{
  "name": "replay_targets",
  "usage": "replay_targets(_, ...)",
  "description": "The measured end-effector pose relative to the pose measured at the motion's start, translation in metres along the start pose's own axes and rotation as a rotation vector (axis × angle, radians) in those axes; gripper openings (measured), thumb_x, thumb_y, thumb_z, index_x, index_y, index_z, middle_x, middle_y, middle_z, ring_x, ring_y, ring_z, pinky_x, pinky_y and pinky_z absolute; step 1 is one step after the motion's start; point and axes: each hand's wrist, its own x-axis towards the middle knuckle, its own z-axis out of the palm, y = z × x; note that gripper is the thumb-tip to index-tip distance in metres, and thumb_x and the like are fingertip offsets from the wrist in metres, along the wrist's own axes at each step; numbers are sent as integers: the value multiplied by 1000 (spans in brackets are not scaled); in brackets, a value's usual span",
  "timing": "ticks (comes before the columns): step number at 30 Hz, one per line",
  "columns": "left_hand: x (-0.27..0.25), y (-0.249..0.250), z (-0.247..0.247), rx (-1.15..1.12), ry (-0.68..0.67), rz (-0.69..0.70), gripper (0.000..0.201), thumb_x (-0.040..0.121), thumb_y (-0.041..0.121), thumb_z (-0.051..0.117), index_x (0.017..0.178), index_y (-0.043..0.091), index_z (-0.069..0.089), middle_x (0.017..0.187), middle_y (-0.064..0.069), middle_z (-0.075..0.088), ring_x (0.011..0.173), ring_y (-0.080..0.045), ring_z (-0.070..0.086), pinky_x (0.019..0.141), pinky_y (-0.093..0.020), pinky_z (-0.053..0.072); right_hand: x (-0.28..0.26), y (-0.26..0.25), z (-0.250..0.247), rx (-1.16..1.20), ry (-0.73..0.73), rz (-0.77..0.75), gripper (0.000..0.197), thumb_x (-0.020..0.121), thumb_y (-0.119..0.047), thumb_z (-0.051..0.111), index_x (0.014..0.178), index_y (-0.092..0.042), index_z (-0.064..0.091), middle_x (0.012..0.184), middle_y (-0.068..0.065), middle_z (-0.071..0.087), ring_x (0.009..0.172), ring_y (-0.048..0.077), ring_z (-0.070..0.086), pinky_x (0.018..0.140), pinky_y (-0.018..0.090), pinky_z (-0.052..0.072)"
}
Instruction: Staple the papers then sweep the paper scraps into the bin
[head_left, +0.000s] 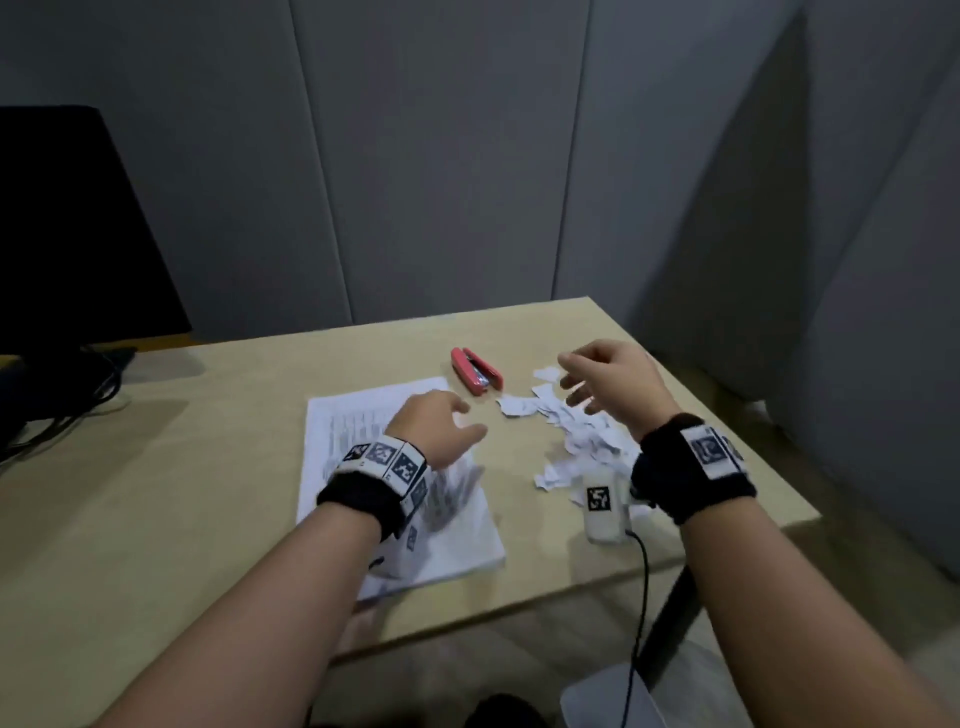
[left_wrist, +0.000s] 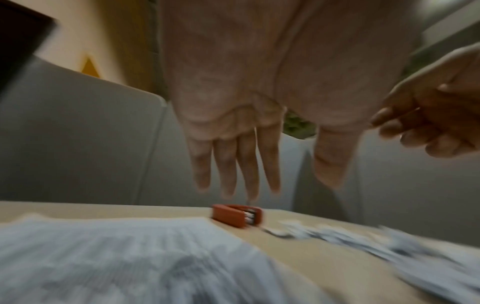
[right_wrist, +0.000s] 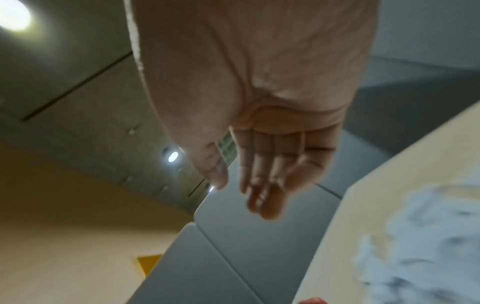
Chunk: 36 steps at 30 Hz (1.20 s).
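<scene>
A stack of printed papers (head_left: 358, 415) lies on the beige table (head_left: 156, 467), blurred in the left wrist view as papers (left_wrist: 103, 257). A red stapler (head_left: 476, 371) lies just beyond their far right corner, also seen as the stapler (left_wrist: 237, 215). White paper scraps (head_left: 576, 431) are strewn to the right of it, scraps (right_wrist: 420, 236). My left hand (head_left: 447, 426) hovers over the papers' right part, fingers (left_wrist: 233, 164) straight, holding nothing. My right hand (head_left: 597, 374) hovers above the scraps, fingers (right_wrist: 262, 176) relaxed and empty.
A black monitor (head_left: 67, 223) with cables stands at the table's far left. Grey padded wall panels (head_left: 441, 156) close the back and right. The table's right edge (head_left: 727, 415) runs close to the scraps. A pale rounded object (head_left: 608, 696) shows below the near edge.
</scene>
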Motion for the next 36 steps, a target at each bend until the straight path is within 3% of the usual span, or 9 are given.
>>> replay_targets(4,-29,34,53,245,-280,65,56,77,53,67,112,10,70,115,-8,71,108,-26,67,90,-35,54,-92,71,-40,273,323,85,15,85,-8,57,78,2,67,52,11,56,37,18,44,38,19,31)
replay_targets(9,-33,44,75,430,-274,96,54,72,62,67,81,9,68,85,-9,70,82,-28,67,73,-34,56,-174,233,-31,54,835,448,30,82,-16,58,54,-10,51,51,4,42,53,23,35,53,34,33)
replay_targets(14,-25,41,80,492,-263,124,59,74,63,66,82,5,72,79,-9,73,74,-27,67,61,-31,49,-227,378,-2,-302,178,1218,56,87,-37,62,130,-2,56,138,22,56,121,37,56,99,41,46)
replay_targets(18,-15,37,84,508,-249,121,64,75,64,65,108,9,72,102,-9,75,94,-29,67,73,-33,51,-255,451,-2,35,41,1337,54,95,-23,59,143,1,48,149,19,47,134,35,48,75,31,47)
replay_targets(23,-12,34,89,542,-228,116,66,74,67,63,108,11,71,99,-9,74,91,-30,66,70,-32,50,-248,472,5,-20,-76,1352,43,100,-4,43,141,10,44,139,25,54,107,29,58,64,24,53)
replay_targets(26,-15,40,86,541,-234,95,63,74,65,64,110,14,69,103,-8,72,89,-28,61,69,-30,45,-237,491,10,-168,-182,1268,46,85,-5,67,128,9,59,108,22,74,93,34,71,83,47,60)
replay_targets(28,-17,44,85,546,-249,86,63,74,64,65,112,14,69,104,-8,72,93,-28,62,72,-31,46,-224,484,10,-222,-244,1176,54,79,-15,79,125,7,61,117,17,71,102,31,68,90,40,58)
replay_targets(34,-28,50,82,511,-258,66,64,79,59,65,120,11,65,115,-9,70,105,-29,64,79,-33,48,-206,352,-23,-200,-131,969,56,86,-45,70,118,2,67,120,17,71,112,31,66,86,32,50)
replay_targets(36,-34,53,80,499,-264,51,64,80,59,63,125,12,62,119,-9,68,108,-29,63,78,-31,46,-203,323,-32,56,-24,985,44,95,-31,62,121,5,63,120,23,69,95,32,72,69,28,53)
